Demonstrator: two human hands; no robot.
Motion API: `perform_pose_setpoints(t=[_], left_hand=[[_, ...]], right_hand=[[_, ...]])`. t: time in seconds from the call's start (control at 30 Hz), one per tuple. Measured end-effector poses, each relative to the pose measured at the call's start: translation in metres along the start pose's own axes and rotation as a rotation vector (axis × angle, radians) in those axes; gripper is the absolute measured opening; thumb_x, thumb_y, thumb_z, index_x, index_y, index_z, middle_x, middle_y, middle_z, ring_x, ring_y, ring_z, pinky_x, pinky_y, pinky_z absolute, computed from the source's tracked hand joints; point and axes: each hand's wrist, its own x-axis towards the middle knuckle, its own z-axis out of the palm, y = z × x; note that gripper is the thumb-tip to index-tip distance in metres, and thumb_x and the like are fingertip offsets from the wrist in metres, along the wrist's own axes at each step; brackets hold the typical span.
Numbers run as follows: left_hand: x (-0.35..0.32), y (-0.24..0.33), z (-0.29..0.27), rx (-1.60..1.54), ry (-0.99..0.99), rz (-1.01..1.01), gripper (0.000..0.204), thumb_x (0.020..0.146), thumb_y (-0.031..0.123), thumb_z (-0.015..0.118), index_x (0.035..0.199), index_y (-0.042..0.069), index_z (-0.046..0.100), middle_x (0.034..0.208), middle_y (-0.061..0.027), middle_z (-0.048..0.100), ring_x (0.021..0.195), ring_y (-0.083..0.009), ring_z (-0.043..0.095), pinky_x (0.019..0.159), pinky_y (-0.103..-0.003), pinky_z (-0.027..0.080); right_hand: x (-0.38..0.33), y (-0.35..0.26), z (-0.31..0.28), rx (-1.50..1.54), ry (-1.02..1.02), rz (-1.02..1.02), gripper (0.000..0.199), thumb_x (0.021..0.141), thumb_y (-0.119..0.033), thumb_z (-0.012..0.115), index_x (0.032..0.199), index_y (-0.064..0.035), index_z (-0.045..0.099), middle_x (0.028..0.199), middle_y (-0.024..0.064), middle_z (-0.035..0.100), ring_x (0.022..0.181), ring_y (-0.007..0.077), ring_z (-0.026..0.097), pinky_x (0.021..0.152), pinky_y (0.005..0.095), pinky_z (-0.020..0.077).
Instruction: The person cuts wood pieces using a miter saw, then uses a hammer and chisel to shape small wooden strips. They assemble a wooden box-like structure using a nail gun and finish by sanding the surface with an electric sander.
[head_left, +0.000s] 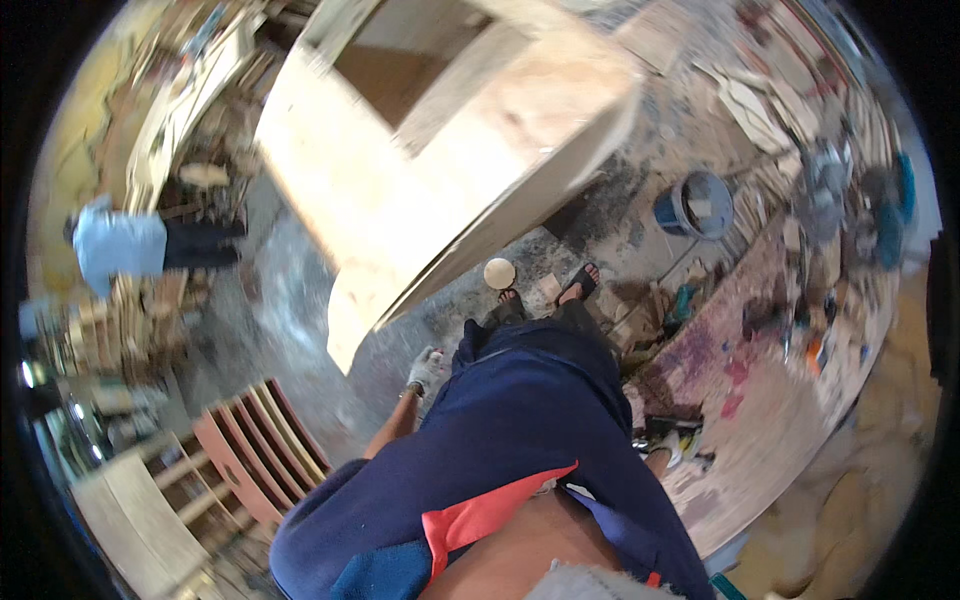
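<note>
My left hand [428, 369], in a pale work glove, hangs beside my thigh with its fingers curled. A pinkish spot shows at the fingertips; what they hold, if anything, is too small to make out. Off my right side, my right hand [672, 448], also gloved, is at the edge of a stained workbench [765, 440], partly hidden by my body. Its fingers seem closed beside a dark object [660, 425] whose kind I cannot tell. In front of me stands a large pale plywood box frame [440, 200] with a rectangular opening; neither hand touches it.
A blue bucket [694, 206] stands at right, near wood scraps. A round pale disc [499, 273] lies by my feet. Reddish-brown panels [240, 455] lean at lower left beside a wooden frame [140, 520]. Far left, a person in a light blue shirt [120, 247] stands near stacked wood.
</note>
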Motion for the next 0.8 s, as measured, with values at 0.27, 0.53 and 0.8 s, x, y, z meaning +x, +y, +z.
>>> perform_pose_setpoints(t=[0.27,0.53,0.8], left_hand=[[-0.084,-0.085,-0.053,-0.081,0.804,-0.16,0.03,0.094,0.027,0.058,0.102,-0.001,0.067,0.094,-0.0167,0.072,0.073,-0.0244,0.068,0.064,-0.042,0.055],[-0.119,0.186,-0.055,-0.065,1.389,0.809,0.038,0.104,0.025,0.06,0.128,-0.004,0.061,0.118,-0.0176,0.067,0.105,-0.0275,0.062,0.099,-0.041,0.048],[-0.173,0.416,0.131,0.735,0.691,1.302,0.065,0.088,0.031,0.077,0.144,0.007,0.057,0.149,-0.0187,0.054,0.142,-0.0366,0.046,0.118,-0.049,0.036]], right_hand=[[-0.142,-0.083,0.061,-0.532,0.384,-0.797,0.042,0.077,-0.014,0.08,0.117,-0.002,0.071,0.114,0.0113,0.076,0.091,0.024,0.072,0.079,0.0439,0.0594],[-0.364,-0.201,0.176,-0.112,-0.583,-0.984,0.028,0.097,-0.012,0.06,0.123,-0.0021,0.057,0.095,0.0101,0.068,0.06,0.0151,0.054,0.049,0.0334,0.0449],[-0.533,-0.285,0.264,-0.518,-1.142,-1.29,0.034,0.092,-0.018,0.077,0.117,-0.0022,0.062,0.089,0.007,0.068,0.06,0.0122,0.058,0.053,0.0273,0.0468]])
